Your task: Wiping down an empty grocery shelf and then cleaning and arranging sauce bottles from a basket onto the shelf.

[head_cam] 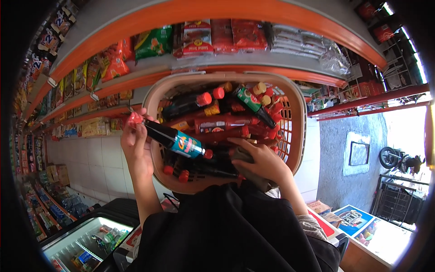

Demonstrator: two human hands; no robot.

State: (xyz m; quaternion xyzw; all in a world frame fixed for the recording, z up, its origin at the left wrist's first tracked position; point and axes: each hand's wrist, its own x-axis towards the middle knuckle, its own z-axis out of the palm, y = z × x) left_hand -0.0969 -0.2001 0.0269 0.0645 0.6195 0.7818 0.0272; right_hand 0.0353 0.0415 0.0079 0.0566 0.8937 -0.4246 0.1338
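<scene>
My left hand [137, 146] grips the red-capped neck end of a dark sauce bottle [187, 144] with a teal label, tilted over the left side of a plastic basket [299, 136]. Inside the basket lie many bottles, among them a red sauce bottle [226, 124], a green-labelled dark bottle [255, 103] and dark bottles with red caps. My right hand [263, 158] is over the basket's near right part, its fingers curled on a crumpled olive-brown cloth [243, 159]. The underside of that hand is hidden.
Orange-edged shelves [217, 10] with packets of food rise beyond the basket and along the left. A lit glass-topped freezer [88, 248] stands at the lower left, another freezer [373, 234] at the lower right. A motorcycle [396, 158] and a black metal rack are at the far right.
</scene>
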